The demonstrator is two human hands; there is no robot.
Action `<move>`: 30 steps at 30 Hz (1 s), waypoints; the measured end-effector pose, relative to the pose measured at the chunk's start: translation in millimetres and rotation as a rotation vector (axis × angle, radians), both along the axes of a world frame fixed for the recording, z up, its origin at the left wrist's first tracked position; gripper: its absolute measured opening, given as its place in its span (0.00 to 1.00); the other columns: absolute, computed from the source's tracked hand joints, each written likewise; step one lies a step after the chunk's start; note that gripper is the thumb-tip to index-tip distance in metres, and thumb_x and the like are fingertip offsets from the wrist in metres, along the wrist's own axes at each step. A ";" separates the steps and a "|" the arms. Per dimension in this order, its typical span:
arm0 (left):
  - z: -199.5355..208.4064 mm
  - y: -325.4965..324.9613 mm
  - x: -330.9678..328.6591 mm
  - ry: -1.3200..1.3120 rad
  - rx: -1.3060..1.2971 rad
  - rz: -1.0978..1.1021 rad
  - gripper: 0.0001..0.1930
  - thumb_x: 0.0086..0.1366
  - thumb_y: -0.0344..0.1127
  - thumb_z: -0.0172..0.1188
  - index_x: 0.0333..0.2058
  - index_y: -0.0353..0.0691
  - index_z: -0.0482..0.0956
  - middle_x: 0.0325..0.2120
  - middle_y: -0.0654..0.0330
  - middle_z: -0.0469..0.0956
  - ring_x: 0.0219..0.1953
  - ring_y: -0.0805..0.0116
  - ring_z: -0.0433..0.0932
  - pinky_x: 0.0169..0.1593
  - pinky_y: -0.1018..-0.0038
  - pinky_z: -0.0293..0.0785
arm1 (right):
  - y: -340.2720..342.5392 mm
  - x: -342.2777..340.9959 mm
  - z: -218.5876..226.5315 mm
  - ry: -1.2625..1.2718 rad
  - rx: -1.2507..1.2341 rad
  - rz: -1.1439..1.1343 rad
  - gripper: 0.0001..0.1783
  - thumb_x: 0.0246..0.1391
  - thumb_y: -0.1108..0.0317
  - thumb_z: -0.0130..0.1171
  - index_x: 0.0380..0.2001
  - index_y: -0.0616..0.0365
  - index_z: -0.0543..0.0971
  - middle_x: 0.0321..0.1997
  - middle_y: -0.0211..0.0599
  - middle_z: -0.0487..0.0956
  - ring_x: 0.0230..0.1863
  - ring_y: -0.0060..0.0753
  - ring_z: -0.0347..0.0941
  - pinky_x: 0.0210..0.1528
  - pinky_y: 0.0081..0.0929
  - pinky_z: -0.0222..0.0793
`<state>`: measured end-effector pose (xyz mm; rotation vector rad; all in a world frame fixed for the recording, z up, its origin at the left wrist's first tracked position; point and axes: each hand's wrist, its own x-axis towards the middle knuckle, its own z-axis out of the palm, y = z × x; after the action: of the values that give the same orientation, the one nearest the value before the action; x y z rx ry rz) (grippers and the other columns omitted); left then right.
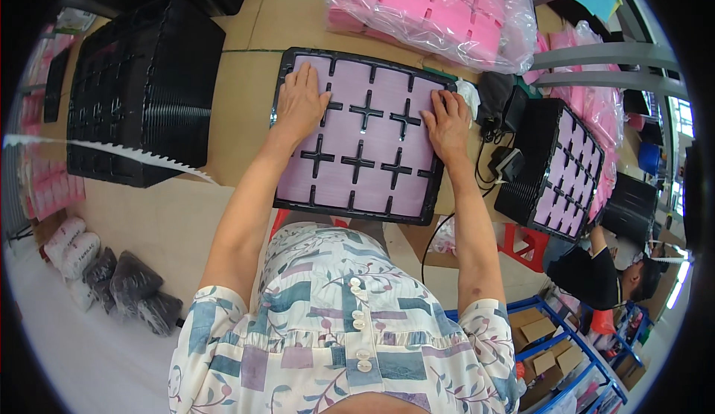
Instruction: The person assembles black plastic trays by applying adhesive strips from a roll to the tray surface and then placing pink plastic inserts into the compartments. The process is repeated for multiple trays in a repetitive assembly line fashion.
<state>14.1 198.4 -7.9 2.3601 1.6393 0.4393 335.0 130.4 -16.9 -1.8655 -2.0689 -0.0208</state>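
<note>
A black plastic tray (356, 211) with raised cross-shaped ribs lies in front of me, its near edge close to my body. Pale pink-lilac sheeting (342, 127) fills the tray, and the black crosses show through it. My left hand (301, 105) lies on the sheeting at the far left, fingers stretched out and pointing away from me. At the right rim rests my right hand (449, 127), its fingers a little bent and apart, touching the tray's edge and the sheeting beside it. Neither hand grasps anything.
Tall stacks of black trays (179, 90) stand at left, and another stack with pink-lilac filling (570, 176) at right. Pink cut-out sheets in clear plastic (439, 12) lie beyond. Cables and a black adapter (506, 164) sit right of my hand. A person (596, 272) works at far right.
</note>
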 end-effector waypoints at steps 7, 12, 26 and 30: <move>21.2 -62.7 -61.1 -0.180 0.011 0.236 0.24 0.62 0.34 0.60 0.55 0.29 0.70 0.51 0.42 0.70 0.52 0.42 0.68 0.56 0.57 0.66 | -85.8 -2.7 29.2 0.395 -0.113 -0.383 0.19 0.57 0.64 0.60 0.48 0.66 0.77 0.49 0.56 0.75 0.49 0.56 0.72 0.52 0.43 0.68; 7.4 -93.6 -61.1 -0.192 -0.130 0.311 0.20 0.61 0.33 0.61 0.50 0.28 0.74 0.41 0.45 0.73 0.47 0.44 0.70 0.53 0.57 0.68 | -110.8 -30.2 17.3 0.238 -0.117 -0.430 0.20 0.56 0.64 0.61 0.46 0.68 0.78 0.42 0.55 0.79 0.45 0.57 0.73 0.48 0.44 0.70; 88.6 -132.1 10.7 -0.606 -0.228 0.122 0.24 0.61 0.34 0.65 0.52 0.28 0.72 0.40 0.48 0.77 0.38 0.59 0.78 0.43 0.67 0.75 | -199.2 43.9 120.9 0.163 0.039 -0.653 0.20 0.58 0.66 0.57 0.50 0.66 0.74 0.41 0.53 0.76 0.41 0.56 0.74 0.43 0.45 0.70; 102.1 -115.7 107.2 -0.649 -0.508 -0.164 0.25 0.61 0.36 0.65 0.53 0.30 0.71 0.28 0.50 0.76 0.30 0.58 0.77 0.36 0.65 0.73 | -242.3 149.2 139.6 -0.017 0.028 -0.755 0.18 0.60 0.64 0.55 0.49 0.66 0.76 0.40 0.52 0.77 0.42 0.55 0.74 0.45 0.45 0.69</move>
<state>121.3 82.7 94.3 1.7083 1.0844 0.5904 484.2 -111.9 122.7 -2.5059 -1.2479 -0.2490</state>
